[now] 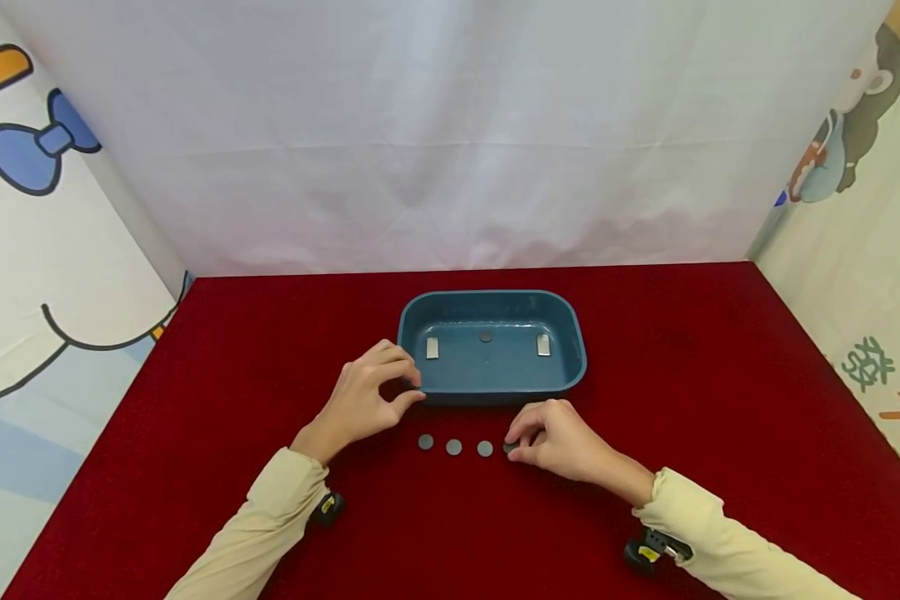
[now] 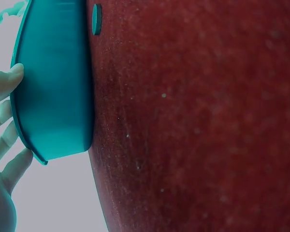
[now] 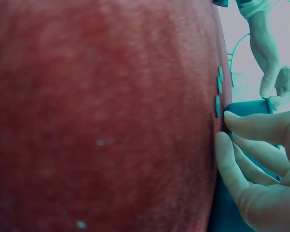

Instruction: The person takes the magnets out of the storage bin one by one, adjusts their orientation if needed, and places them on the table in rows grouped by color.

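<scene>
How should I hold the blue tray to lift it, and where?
Try the rim at both short ends of the blue tray, coming from left and right. It's upright and longer than wide, so that should keep it level, and its rim sticks outward.

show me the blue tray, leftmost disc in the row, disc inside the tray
Blue tray (image 1: 487, 374), head view: bare part of its floor
Leftmost disc in the row (image 1: 426, 442), head view: middle of its upper face
Disc inside the tray (image 1: 486, 337), head view: its visible face

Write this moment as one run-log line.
Left hand: grips blue rectangular plastic basin at corner | Right hand: pinches round grey disc | Red fabric tabletop: three matching discs | In basin: one dark disc, two silver rectangles
</scene>
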A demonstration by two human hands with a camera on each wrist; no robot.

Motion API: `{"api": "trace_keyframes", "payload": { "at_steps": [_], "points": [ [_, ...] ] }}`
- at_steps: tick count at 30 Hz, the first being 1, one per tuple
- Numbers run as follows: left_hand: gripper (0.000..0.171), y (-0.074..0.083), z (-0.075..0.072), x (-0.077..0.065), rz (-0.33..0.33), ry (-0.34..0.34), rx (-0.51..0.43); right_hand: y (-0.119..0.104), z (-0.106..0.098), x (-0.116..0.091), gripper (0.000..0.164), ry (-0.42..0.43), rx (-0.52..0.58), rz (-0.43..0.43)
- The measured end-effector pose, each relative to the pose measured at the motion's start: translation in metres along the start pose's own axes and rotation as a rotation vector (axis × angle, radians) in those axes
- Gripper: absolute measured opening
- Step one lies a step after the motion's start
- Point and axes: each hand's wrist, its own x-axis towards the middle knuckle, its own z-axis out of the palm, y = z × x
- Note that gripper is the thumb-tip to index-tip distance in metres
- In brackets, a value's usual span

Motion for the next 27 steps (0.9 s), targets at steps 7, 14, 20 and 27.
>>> {"api": "trace_keyframes", "payload": {
  "at_steps": [7,14,20,27],
  "points": [
    [0.012,-0.001,-0.001,0.001,-0.025,-0.021,-0.006,-0.002,0.004,-0.001,0.011,0.012,-0.024,-0.032],
    [0.014,-0.001,-0.001,0.002,-0.038,-0.015,-0.016,-0.002,0.008,0.001,0.013,0.022,-0.079,-0.035],
    [0.013,-0.001,-0.001,0.002,-0.051,-0.020,-0.023,-0.003,0.007,-0.001,0.014,0.028,-0.116,-0.034],
    [0.014,-0.002,-0.002,0.002,-0.053,-0.027,-0.025,-0.007,-0.002,-0.001,0.012,0.011,-0.088,-0.013]
  ]
}}
